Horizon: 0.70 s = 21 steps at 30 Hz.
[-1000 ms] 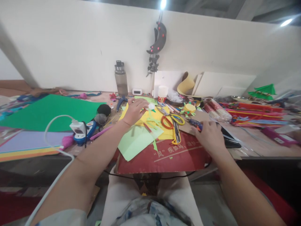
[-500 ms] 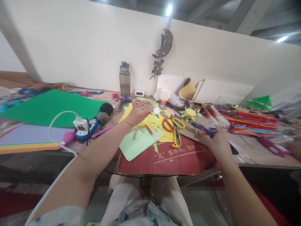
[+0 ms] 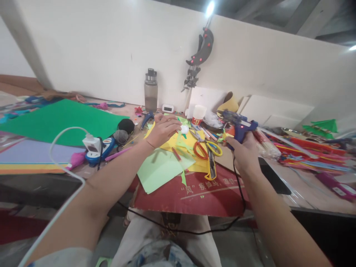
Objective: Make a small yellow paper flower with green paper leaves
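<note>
My right hand (image 3: pixel 246 154) is wrapped round the handle of a blue hot glue gun (image 3: pixel 240 128), raised above the table with its nozzle towards the left. A black cord hangs from the gun across my lap. My left hand (image 3: pixel 165 129) is closed over the yellow paper (image 3: pixel 167 142), with a small white round piece (image 3: pixel 184 129) at its fingertips; the underside of the fingers is hidden. Close by lie red-and-yellow-handled scissors (image 3: pixel 200 148), a yellow utility knife (image 3: pixel 211 168), a red pencil-like stick (image 3: pixel 176 154) and light green paper (image 3: pixel 161 172).
A red cardboard sheet (image 3: pixel 189 200) lies at the table's front edge. Behind stand a grey bottle (image 3: pixel 151 91) and a paper cup (image 3: pixel 198 114). Green sheet (image 3: pixel 63 120) and power socket (image 3: pixel 96 148) are at left; a black phone (image 3: pixel 274 176) and pipe cleaners (image 3: pixel 314 152) at right.
My right hand has lifted the glue gun from the table on the right and brought it up and left. My left hand stays by the white piece. The view has shifted slightly.
</note>
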Available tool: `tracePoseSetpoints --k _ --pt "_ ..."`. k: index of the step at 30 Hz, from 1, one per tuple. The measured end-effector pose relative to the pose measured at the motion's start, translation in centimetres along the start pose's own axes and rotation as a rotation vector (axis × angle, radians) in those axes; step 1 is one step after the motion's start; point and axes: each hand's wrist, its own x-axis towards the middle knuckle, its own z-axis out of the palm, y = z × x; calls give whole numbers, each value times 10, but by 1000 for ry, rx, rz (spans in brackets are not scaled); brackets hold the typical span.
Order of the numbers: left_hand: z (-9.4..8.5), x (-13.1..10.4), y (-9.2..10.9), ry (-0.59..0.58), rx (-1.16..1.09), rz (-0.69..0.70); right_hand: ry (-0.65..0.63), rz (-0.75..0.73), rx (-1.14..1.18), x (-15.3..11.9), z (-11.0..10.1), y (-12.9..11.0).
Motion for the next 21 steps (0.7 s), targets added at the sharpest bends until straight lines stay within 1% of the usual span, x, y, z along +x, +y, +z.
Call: tracePoseSetpoints --k 1,4,6,7,9,13,17,21 --pt "-1 0 -1 -1 11 -3 -25 -5 49 1 8 -5" --pt "-4 0 -2 11 63 -8 -183 -16 96 0 28 -14" --pt "-5 0 -4 26 113 5 -277 -10 146 -2 36 -10" --pt "-6 0 -5 31 142 9 -303 -10 168 -3 38 -6" --pt "-6 -1 -8 33 203 10 -318 -33 192 -6 37 3" --pt "-6 -3 -10 38 305 40 -306 -152 173 -7 30 15" --pt "-8 -3 -6 45 365 82 -359 -223 64 -6 24 12" --pt "-9 -3 -5 43 376 127 -403 -282 -62 -7 22 6"
